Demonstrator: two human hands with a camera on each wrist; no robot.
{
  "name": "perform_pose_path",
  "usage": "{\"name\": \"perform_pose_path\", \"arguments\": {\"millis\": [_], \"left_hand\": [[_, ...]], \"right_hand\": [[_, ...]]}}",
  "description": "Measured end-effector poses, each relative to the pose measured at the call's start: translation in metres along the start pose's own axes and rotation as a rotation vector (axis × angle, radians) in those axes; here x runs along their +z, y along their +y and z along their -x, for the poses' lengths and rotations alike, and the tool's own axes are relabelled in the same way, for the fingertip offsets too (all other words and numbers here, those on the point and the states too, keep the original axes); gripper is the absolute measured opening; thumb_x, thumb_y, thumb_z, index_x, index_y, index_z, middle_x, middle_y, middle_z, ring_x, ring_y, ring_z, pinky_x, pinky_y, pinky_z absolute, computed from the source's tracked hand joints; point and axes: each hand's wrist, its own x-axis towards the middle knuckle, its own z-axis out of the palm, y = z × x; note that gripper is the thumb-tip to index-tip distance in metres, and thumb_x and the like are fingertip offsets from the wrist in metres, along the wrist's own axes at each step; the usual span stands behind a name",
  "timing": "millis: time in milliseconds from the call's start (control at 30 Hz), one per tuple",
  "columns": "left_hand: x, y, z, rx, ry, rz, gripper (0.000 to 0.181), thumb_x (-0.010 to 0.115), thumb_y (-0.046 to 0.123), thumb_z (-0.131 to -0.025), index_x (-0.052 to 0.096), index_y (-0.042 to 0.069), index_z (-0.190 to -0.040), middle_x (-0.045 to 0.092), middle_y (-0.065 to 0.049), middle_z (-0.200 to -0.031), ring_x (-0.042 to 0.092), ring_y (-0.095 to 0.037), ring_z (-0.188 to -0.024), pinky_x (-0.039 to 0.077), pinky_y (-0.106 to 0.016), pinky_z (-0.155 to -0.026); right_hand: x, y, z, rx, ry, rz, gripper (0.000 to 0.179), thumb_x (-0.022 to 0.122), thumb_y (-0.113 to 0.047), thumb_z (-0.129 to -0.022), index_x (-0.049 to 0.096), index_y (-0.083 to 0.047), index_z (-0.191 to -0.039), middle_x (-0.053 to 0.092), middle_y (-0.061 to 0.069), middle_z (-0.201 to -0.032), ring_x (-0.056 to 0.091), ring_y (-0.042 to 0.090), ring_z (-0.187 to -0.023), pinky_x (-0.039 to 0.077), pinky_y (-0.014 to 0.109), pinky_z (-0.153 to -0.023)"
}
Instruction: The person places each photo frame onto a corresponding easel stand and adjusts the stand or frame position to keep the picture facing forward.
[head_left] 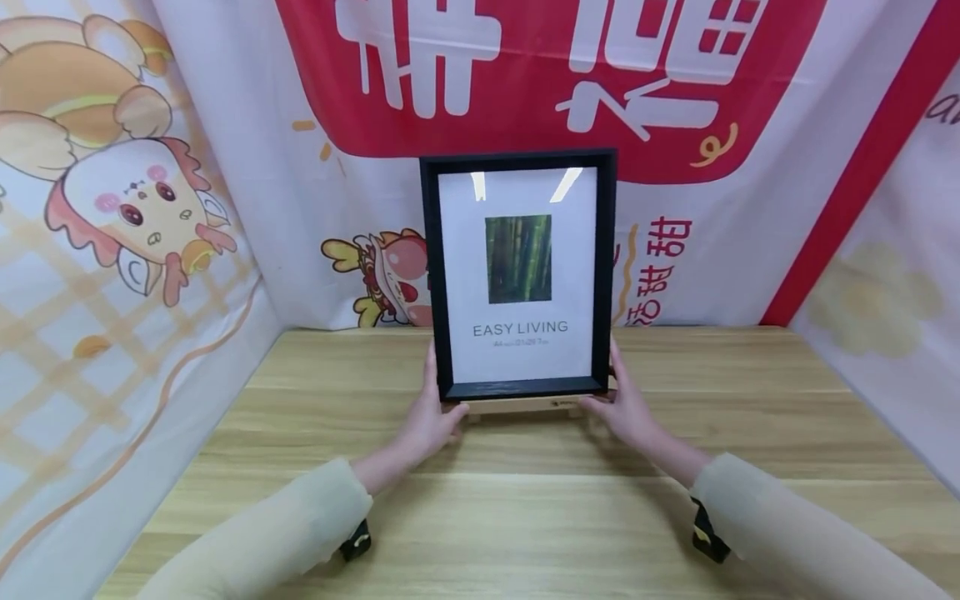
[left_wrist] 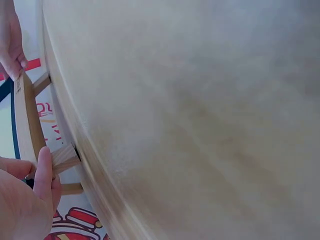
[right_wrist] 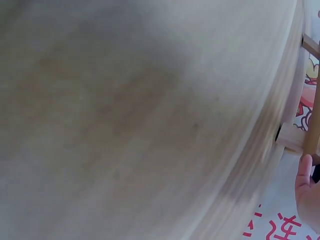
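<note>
A black picture frame (head_left: 517,354) with a bamboo photo and the words "EASY LIVING" stands upright, leaning slightly, on the ledge of a small wooden easel (head_left: 517,406). At its lower left corner my left hand (head_left: 431,421) grips it, fingers along the side and thumb by the ledge. My right hand (head_left: 626,412) holds the lower right corner the same way. In the left wrist view, short wooden legs (left_wrist: 65,157) of the easel touch the tabletop. The right wrist view catches only part of my right hand (right_wrist: 308,192) beside the ledge's end. The easel's back is hidden.
The wood-grain table (head_left: 495,517) runs up to a printed cloth (head_left: 360,183) with a red panel behind the frame. More printed cloth (head_left: 150,350) hangs at the left side, and a pale cloth (head_left: 892,275) at the right.
</note>
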Motion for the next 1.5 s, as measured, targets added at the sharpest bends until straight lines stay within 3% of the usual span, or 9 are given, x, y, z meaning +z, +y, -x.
{"name": "perform_pose_path", "arguments": {"millis": [267, 533, 767, 967, 1167, 1333, 1500], "left_hand": [[0.001, -0.001, -0.011, 0.032, -0.051, 0.034, 0.121, 0.065, -0.01, -0.086, -0.018, 0.059, -0.143, 0.03, -0.017, -0.154, 0.062, -0.031, -0.086, 0.057, -0.041, -0.052], [0.0, -0.005, -0.018, 0.044, -0.081, 0.044, 0.122, 0.066, -0.01, -0.085, -0.017, 0.056, -0.145, 0.028, -0.017, -0.155, 0.061, -0.036, -0.094, 0.057, -0.041, -0.051], [0.001, -0.005, -0.017, 0.053, -0.087, 0.049, 0.121, 0.065, -0.01, -0.086, -0.017, 0.055, -0.146, 0.024, -0.016, -0.157, 0.058, -0.039, -0.102, 0.058, -0.04, -0.052], [0.001, -0.004, -0.016, 0.068, -0.084, 0.043, 0.12, 0.064, -0.01, -0.087, -0.018, 0.057, -0.144, 0.028, -0.017, -0.155, 0.061, -0.035, -0.096, 0.057, -0.041, -0.051], [0.003, -0.003, -0.016, 0.071, -0.083, 0.033, 0.12, 0.063, -0.01, -0.088, -0.019, 0.06, -0.143, 0.025, -0.017, -0.156, 0.062, -0.035, -0.084, 0.057, -0.041, -0.051], [0.004, -0.003, -0.016, 0.065, -0.083, 0.023, 0.119, 0.063, -0.008, -0.089, -0.019, 0.06, -0.142, 0.026, -0.016, -0.156, 0.062, -0.036, -0.082, 0.057, -0.04, -0.051], [0.004, -0.003, -0.016, 0.069, -0.078, 0.018, 0.117, 0.062, -0.008, -0.089, -0.019, 0.055, -0.146, 0.023, -0.014, -0.158, 0.061, -0.032, -0.084, 0.057, -0.039, -0.051]], "right_hand": [[-0.002, 0.003, 0.006, -0.001, 0.024, -0.014, 0.116, 0.069, 0.014, -0.081, -0.005, -0.032, -0.156, 0.026, 0.026, -0.15, 0.045, 0.044, -0.12, 0.056, 0.03, -0.079], [-0.002, -0.002, 0.011, 0.041, 0.023, 0.005, 0.115, 0.07, 0.011, -0.082, -0.006, -0.035, -0.156, 0.035, 0.032, -0.141, 0.058, 0.048, -0.104, 0.057, 0.031, -0.078], [-0.002, 0.002, 0.011, 0.028, 0.025, 0.04, 0.116, 0.07, 0.012, -0.082, -0.007, -0.034, -0.156, 0.034, 0.033, -0.141, 0.058, 0.049, -0.105, 0.057, 0.032, -0.08], [-0.003, 0.004, 0.01, 0.037, 0.024, 0.062, 0.117, 0.069, 0.012, -0.082, -0.009, -0.035, -0.155, 0.031, 0.033, -0.144, 0.055, 0.049, -0.109, 0.056, 0.035, -0.082], [-0.003, 0.005, 0.009, -0.003, 0.041, 0.032, 0.118, 0.07, 0.014, -0.081, -0.008, -0.034, -0.155, 0.031, 0.031, -0.146, 0.052, 0.045, -0.112, 0.055, 0.023, -0.076], [-0.002, 0.005, 0.009, -0.003, 0.051, 0.031, 0.119, 0.071, 0.013, -0.08, -0.008, -0.034, -0.156, 0.032, 0.031, -0.145, 0.054, 0.044, -0.109, 0.055, 0.021, -0.071], [-0.003, 0.003, 0.01, -0.013, 0.048, 0.008, 0.119, 0.071, 0.014, -0.079, -0.007, -0.033, -0.156, 0.03, 0.029, -0.147, 0.051, 0.044, -0.115, 0.055, 0.023, -0.076]]}}
